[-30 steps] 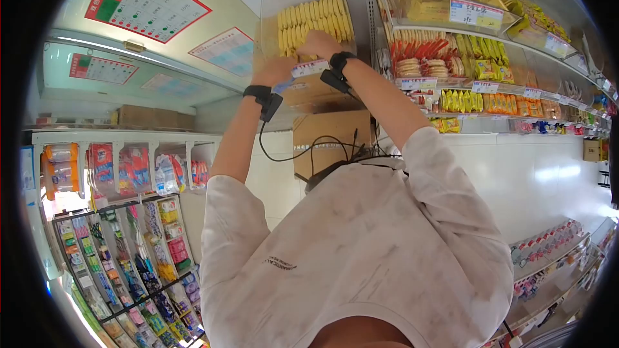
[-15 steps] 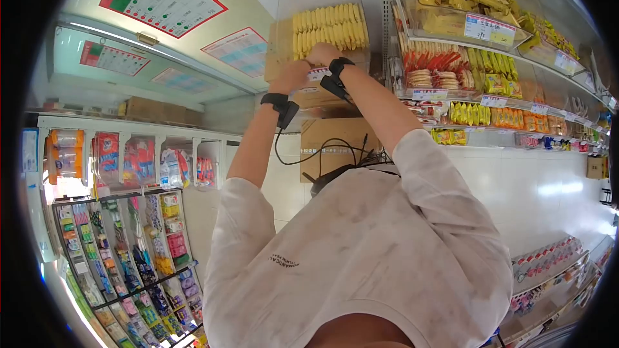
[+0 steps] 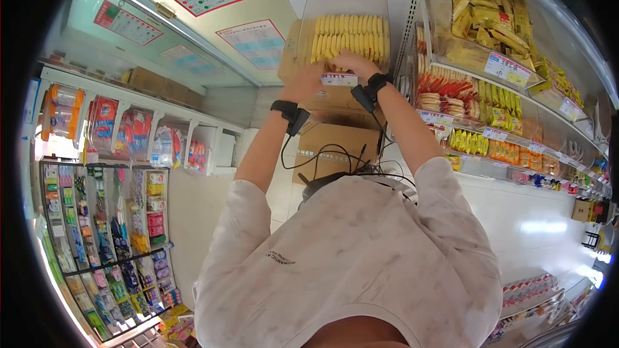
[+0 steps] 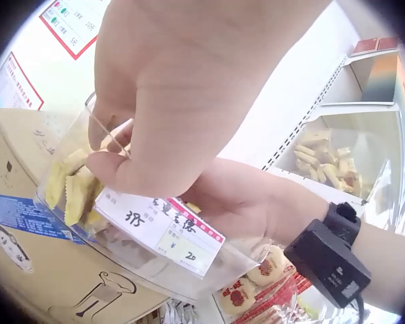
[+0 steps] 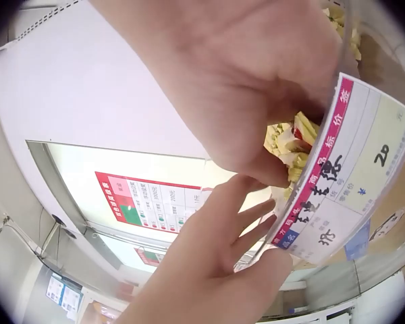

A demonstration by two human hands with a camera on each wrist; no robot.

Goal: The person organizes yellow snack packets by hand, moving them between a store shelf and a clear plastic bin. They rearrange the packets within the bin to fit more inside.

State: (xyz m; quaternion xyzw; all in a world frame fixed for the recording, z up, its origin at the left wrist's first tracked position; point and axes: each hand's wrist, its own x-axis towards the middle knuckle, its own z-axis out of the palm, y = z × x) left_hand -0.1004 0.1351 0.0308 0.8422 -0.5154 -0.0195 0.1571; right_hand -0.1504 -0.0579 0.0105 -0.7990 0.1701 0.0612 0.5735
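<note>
A clear plastic bin (image 3: 345, 4) of yellow snack packets (image 3: 354, 27) stands in front of me, the packets upright in tight rows. My left hand (image 3: 306, 82) grips its front rim near the left corner. In the left wrist view the thumb (image 4: 111, 169) lies outside the wall and the fingers lie inside. Over the front rim my right hand (image 3: 356, 63) reaches down among the nearest packets. Its fingertips are hidden, so I cannot tell whether it holds a packet. A handwritten price tag (image 5: 351, 169) hangs on the bin's front, just below both hands.
Cardboard boxes (image 3: 338, 145) stand below the bin, with black cables (image 3: 329, 161) looping in front. Shelves of packaged snacks (image 3: 487, 106) rise on the right. A glass counter (image 3: 187, 45) and racks of small goods (image 3: 103, 225) line the left.
The head view has shifted, so bin and arms appear farther right and lower. My hands, close together half a second ago, now show a small gap. The right hand stays among the front packets.
</note>
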